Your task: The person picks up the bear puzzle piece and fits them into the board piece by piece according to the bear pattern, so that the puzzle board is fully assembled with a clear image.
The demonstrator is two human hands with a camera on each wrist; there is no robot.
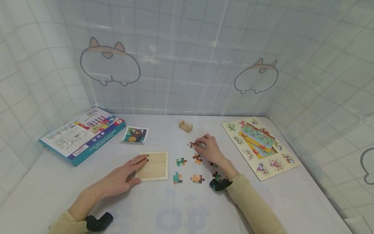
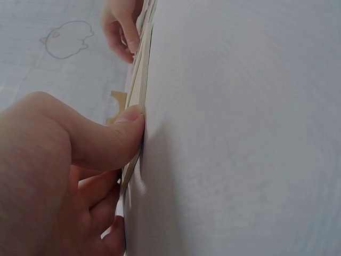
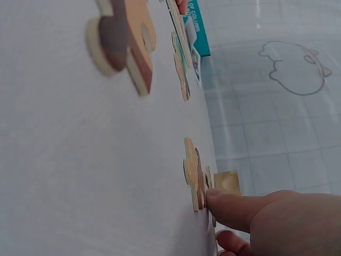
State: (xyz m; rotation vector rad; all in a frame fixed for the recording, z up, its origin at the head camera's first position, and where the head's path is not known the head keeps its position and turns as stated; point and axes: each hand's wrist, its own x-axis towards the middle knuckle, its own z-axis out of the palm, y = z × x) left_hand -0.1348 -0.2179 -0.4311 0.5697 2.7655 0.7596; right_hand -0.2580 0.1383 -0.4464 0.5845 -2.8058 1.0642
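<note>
My left hand (image 1: 124, 174) holds the left side of a shallow wooden puzzle tray (image 1: 166, 165), its thumb at the near corner and its fingers reaching over the far left part. A small dark and green bit of a puzzle piece (image 1: 147, 158) shows at those fingertips, mostly hidden. Past the tray, my right hand (image 1: 211, 149) pinches a brown puzzle piece (image 1: 192, 144) low over the table. Nearer me lie a brown and orange piece (image 1: 197, 159), a green piece (image 1: 181, 162), a teal piece (image 1: 177, 178) and an orange piece (image 1: 197, 179). Dark green pieces (image 1: 216, 176) lie by the right wrist.
A bear picture card (image 1: 135, 135) lies behind the tray, with a teal-sided box (image 1: 96, 143) to its left. At the back stands a small curved wooden block (image 1: 185, 126). On the right lies a wooden animal board (image 1: 264, 174) bearing colourful cards (image 1: 258, 139).
</note>
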